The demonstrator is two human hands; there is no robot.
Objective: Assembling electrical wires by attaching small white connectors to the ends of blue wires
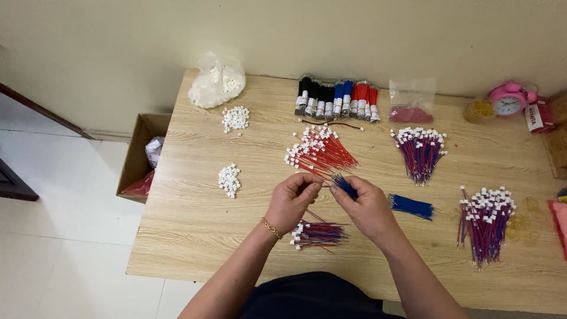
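Both hands (331, 198) pinch blue wires (344, 185) over wood table (195, 224).

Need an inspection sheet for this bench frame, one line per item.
Surface: wooden table, light grain.
Job's things: blue wires pinched between both hands; red wire fan; mixed bundle under the wrists.
Clutter: white connector piles, plastic bag, wire spools, pink clock.
Grippers: left hand and right hand, fingers closed on the wires.
Cables: nothing seen.
Surroundings: cardboard box on tiled floor, cream wall.
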